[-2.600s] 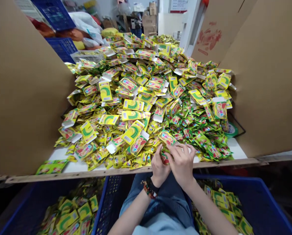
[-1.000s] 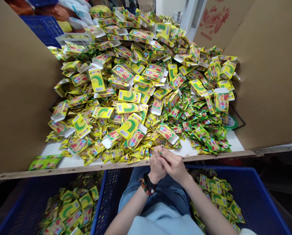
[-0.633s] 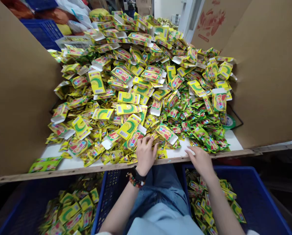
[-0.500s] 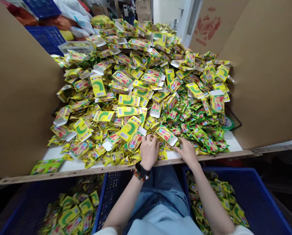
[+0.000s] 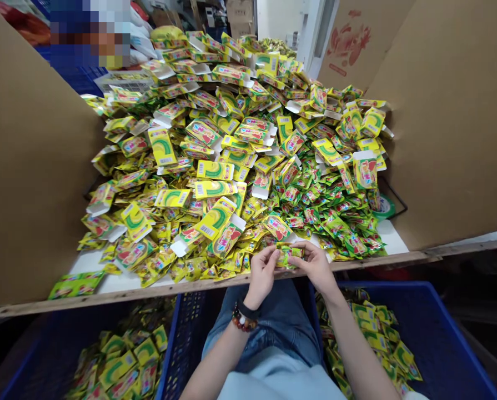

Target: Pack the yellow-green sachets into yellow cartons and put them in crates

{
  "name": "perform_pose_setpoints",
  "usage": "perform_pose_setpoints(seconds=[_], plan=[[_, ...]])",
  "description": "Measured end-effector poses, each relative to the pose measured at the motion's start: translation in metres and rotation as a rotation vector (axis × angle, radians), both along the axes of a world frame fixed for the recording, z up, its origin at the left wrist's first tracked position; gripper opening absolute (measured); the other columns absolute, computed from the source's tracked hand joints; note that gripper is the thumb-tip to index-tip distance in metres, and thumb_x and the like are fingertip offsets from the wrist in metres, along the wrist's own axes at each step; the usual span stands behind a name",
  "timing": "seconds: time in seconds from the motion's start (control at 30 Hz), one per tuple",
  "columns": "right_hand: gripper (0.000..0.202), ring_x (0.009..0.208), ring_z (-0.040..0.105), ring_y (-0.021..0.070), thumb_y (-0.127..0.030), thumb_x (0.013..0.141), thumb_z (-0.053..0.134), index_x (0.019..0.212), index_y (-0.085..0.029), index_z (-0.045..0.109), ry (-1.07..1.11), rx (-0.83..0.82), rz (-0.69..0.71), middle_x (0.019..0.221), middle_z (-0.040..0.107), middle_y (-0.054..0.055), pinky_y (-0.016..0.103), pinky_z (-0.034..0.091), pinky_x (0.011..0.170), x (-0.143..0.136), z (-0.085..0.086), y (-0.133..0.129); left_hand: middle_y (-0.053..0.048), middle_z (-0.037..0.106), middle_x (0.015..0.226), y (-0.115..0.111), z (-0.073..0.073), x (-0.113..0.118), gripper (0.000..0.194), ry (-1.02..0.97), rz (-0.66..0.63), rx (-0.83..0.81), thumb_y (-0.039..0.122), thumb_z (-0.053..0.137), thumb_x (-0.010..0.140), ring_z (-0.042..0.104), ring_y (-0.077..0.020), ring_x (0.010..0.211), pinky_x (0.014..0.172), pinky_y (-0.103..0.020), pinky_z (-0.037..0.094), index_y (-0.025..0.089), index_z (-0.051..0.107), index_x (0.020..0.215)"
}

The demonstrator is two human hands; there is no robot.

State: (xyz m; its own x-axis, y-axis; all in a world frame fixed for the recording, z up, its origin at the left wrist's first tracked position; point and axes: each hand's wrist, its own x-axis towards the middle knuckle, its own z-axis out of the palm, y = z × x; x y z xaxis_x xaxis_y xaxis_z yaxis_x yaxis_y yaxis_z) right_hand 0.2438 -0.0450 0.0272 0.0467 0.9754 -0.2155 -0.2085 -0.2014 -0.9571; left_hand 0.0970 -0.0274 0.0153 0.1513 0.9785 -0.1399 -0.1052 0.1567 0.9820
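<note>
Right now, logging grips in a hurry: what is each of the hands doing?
Left hand: closed on the small yellow box, at its left end.
Right hand: closed on the same box's right end.

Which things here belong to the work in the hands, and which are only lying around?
In hand:
- left hand and right hand, both holding one small packet
- heap of boxes and sachets just beyond the hands

Lying about:
- cardboard walls
- blue crates holding more packets
- tape roll
</note>
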Motion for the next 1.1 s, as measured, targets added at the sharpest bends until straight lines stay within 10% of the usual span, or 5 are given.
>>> perform_pose_setpoints(seconds=[0.3, 0.43, 0.8, 0.97, 1.1], plan=[[0.049, 0.060, 0.058, 0.0154, -0.043, 0.056, 0.085, 0.095, -0.020, 0.065, -0.460, 0.076, -0.145, 0.067, 0.064, -0.002, 0.025, 0.050, 0.052, -0.004, -0.004, -0.004, -0.002, 0.069, 0.070, -0.006, 0.002, 0.007, 0.040, -0.080, 0.064, -0.062, 0.050, 0.076, 0.068, 0.059, -0.0117, 0.055, 0.050, -0.022, 0.050, 0.014, 0.066, 0.083], [0.036, 0.076, 0.066, 0.0188, -0.048, 0.071, 0.074, 0.092, -0.019, 0.071, -0.166, 0.121, -0.010, 0.082, 0.072, 0.004, 0.032, 0.055, 0.071, 0.001, -0.004, -0.005, -0.004, 0.071, 0.074, -0.006, -0.002, 0.010, 0.035, 0.025, 0.064, 0.106, 0.047, 0.072, 0.075, 0.063, -0.0151, 0.066, 0.064, -0.027, 0.053, 0.014, 0.069, 0.085], [0.039, 0.054, 0.052, 0.0130, -0.047, 0.068, 0.076, 0.092, -0.020, 0.062, -0.197, 0.096, -0.364, 0.065, 0.060, -0.003, 0.025, 0.047, 0.048, 0.035, -0.016, -0.009, -0.008, 0.043, 0.149, 0.092, 0.022, 0.007, 0.054, 1.242, -0.408, 0.940, 0.002, 0.057, 0.074, 0.034, -0.0361, 0.138, 0.109, -0.059, 0.029, 0.030, 0.062, 0.120], [0.026, 0.071, 0.056, 0.0150, -0.042, 0.084, 0.061, 0.098, -0.020, 0.056, -0.413, 0.269, -0.522, 0.079, 0.060, 0.000, 0.028, 0.049, 0.068, 0.029, -0.004, -0.005, -0.012, 0.064, 0.112, 0.080, 0.036, 0.010, 0.056, 1.229, -0.510, 1.054, 0.014, 0.065, 0.073, 0.055, -0.0318, 0.115, 0.101, -0.049, 0.039, 0.021, 0.054, 0.127], [0.016, 0.083, 0.060, 0.0184, -0.033, 0.089, 0.055, 0.098, -0.020, 0.060, -0.654, 0.384, -0.302, 0.089, 0.063, 0.003, 0.031, 0.048, 0.077, 0.040, 0.018, -0.007, -0.011, 0.064, 0.104, 0.048, 0.032, -0.002, 0.064, 1.122, -0.432, 0.965, 0.031, 0.070, 0.072, 0.062, -0.0277, 0.092, 0.081, -0.038, 0.050, 0.018, 0.050, 0.131]])
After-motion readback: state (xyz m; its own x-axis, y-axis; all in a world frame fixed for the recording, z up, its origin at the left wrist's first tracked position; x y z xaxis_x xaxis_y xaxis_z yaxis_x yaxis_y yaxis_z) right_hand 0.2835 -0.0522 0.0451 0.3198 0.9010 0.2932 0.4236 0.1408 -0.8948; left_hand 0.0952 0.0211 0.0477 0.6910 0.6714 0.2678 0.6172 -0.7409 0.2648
